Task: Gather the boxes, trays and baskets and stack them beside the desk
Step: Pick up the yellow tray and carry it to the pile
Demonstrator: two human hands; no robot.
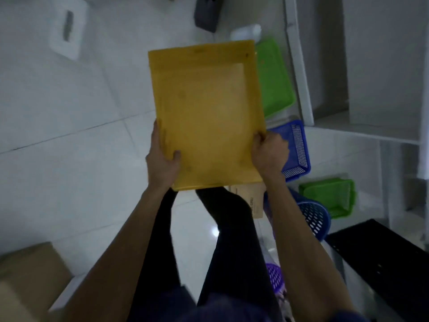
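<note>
— Head view: the room?
— Pale tiled floor [69, 108]. White furniture panel [299, 73] at right; green tray [275, 82] and blue basket [298, 149] lie just beside it.
— The yellow tray [206, 117]?
— Held above the floor. Left grip [162, 160] and right grip [269, 152] are clamped on its near side edges, left thumb over the rim.

Our left forearm [125, 233] and right forearm [294, 228], both bare, reach forward and down, roughly parallel. Our left hand [162, 160] grips the tray [206, 108] at its left edge close to the near corner, thumb curled over onto the inner face, fingers hidden beneath. Our right hand [269, 152] clasps the right edge opposite, knuckles up, fingers curled round the rim.
</note>
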